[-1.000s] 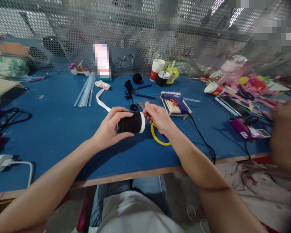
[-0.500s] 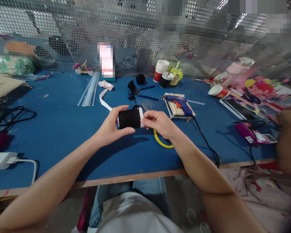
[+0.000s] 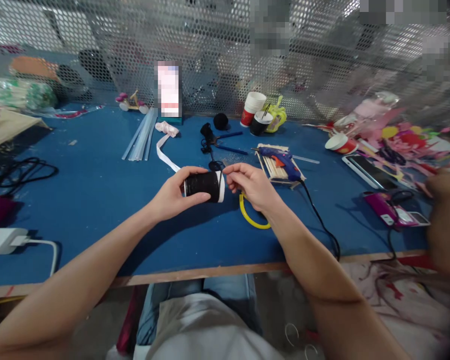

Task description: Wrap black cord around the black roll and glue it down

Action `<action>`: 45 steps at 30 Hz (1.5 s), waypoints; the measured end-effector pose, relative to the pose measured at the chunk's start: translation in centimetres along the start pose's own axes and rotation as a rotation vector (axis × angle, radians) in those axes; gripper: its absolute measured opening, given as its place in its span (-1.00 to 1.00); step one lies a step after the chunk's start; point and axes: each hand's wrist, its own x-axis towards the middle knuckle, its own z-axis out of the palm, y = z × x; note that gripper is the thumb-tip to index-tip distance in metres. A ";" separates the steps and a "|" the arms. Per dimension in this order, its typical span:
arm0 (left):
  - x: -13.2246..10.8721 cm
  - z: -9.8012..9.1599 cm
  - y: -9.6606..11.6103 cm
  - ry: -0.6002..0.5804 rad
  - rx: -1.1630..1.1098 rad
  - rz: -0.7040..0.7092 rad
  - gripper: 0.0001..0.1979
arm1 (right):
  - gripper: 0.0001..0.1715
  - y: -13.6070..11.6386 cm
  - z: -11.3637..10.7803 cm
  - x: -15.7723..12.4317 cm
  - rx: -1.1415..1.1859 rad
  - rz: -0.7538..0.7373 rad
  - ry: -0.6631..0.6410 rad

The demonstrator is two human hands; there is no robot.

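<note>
A paper cup wrapped in black yarn (image 3: 203,184) lies on its side in the air above the blue table (image 3: 90,190), its white rim pointing right. My left hand (image 3: 174,195) is wrapped round the cup from the left and below. My right hand (image 3: 249,184) is at the cup's rim, fingers pinched together on something too thin to make out. Under my right wrist lies a yellow ring (image 3: 251,217).
A blue glue gun (image 3: 281,160) rests on a stick raft, its black cord running to the table's front edge. Behind are scissors (image 3: 225,142), black yarn (image 3: 221,121), stacked cups (image 3: 253,107), clear glue sticks (image 3: 140,140) and pink ribbon (image 3: 165,145). Another person's hand (image 3: 444,220) is at right.
The cup has been turned a little in my hands and held slightly farther from me. My right hand's fingers have shifted along the rim. The person's hand at right moved lower.
</note>
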 end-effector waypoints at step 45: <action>-0.8 1.0 0.4 -0.320 0.103 0.165 -0.52 | -0.31 0.0 1.2 -0.1 0.258 0.077 -0.263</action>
